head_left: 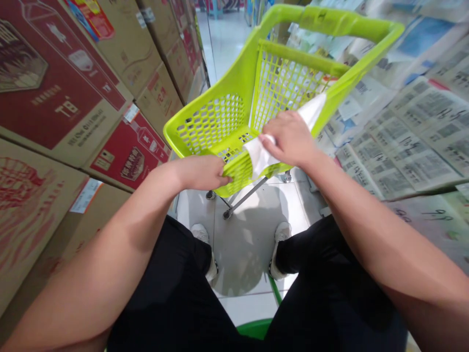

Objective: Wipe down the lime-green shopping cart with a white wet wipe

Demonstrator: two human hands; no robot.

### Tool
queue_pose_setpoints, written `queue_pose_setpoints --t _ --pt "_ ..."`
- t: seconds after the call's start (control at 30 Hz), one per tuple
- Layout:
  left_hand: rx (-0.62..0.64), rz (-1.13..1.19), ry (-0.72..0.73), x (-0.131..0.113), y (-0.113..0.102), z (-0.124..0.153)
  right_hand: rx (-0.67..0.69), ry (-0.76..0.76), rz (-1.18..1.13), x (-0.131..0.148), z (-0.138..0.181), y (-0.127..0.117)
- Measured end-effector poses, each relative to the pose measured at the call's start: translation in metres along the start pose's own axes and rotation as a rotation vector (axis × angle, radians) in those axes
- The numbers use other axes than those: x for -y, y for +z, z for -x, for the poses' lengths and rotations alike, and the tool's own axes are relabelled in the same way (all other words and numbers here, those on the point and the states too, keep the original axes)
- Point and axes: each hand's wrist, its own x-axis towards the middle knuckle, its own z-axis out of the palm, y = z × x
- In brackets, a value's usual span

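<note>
Seemingly mid-wipe: fingers of the right hand (pixel 289 139) held a white cloth (pixel 260 157) against the lime-green shopping cart (pixel 247 88) on the tiled floor (pixel 242 264), fingers of the left hand (pixel 203 172) gripped it, and the remaining area could not be determined.

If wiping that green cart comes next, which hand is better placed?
Probably the right hand: it holds the white cloth against the green cart. The left hand grips the cart with no cloth showing, so it seems better suited to steadying.
</note>
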Motion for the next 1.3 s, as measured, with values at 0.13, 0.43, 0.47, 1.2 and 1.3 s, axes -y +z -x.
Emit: queue_pose_setpoints --t 0.13,0.43,0.47,1.2,1.3 --pt "0.013 -0.021 -0.016 -0.004 0.002 -0.002 -0.152 0.256 0.057 -0.054 0.0 -0.027" --pt "0.026 -0.015 -0.071 -0.011 -0.002 -0.001 0.007 -0.029 -0.06 0.008 0.002 0.007" --pt "0.027 -0.019 -0.073 -0.011 -0.003 0.0 0.005 -0.002 -0.046 -0.001 0.002 0.002" --pt "-0.009 -0.113 -0.138 -0.022 -0.002 -0.004 -0.179 0.105 0.196 -0.052 -0.001 -0.005" --pt "0.0 -0.111 -0.127 -0.021 -0.001 -0.006 -0.047 -0.093 0.059 0.002 0.003 0.009"
